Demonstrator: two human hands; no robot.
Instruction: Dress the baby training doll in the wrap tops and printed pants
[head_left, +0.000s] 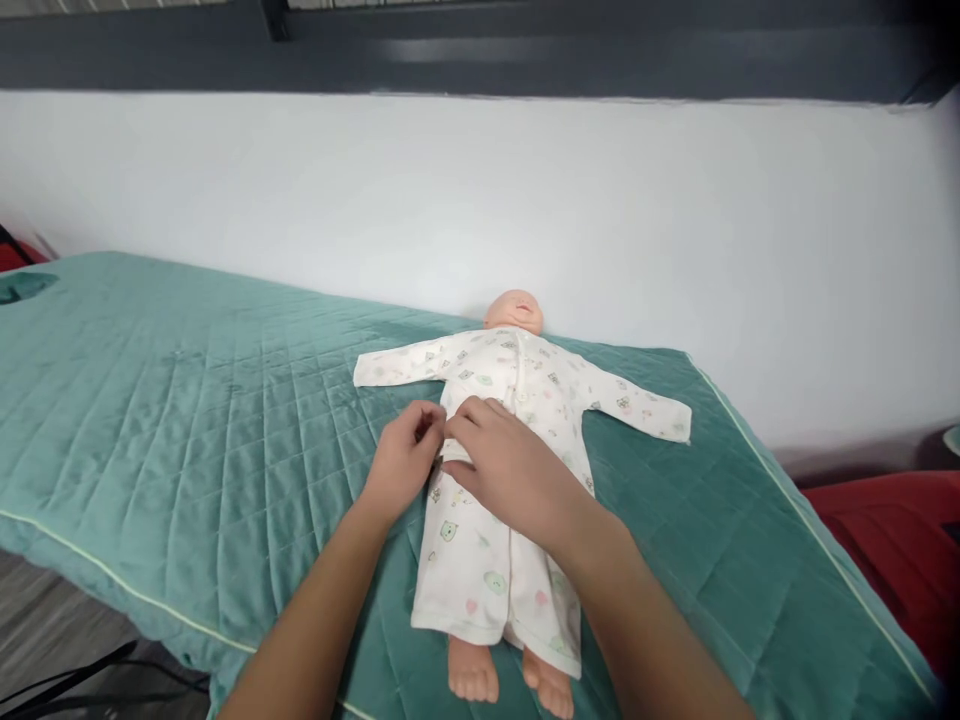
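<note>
A baby doll point(514, 312) lies on its back, head toward the wall and bare feet toward me. It wears a white printed garment point(480, 570) with long sleeves spread to both sides. My left hand point(405, 455) is at the garment's left edge, thumb and fingertips pinched together at its side. Over the doll's middle lies my right hand point(510, 465), its curled fingertips meeting the left hand's at the same edge. Whatever the fingertips pinch is too small or hidden to make out.
A green quilted cover point(225, 420) lies under the doll. Behind it stands a white wall point(480, 200) with a dark rail point(480, 50) above. Red seats point(892, 530) show at the right, and black cables point(97, 670) hang at the lower left.
</note>
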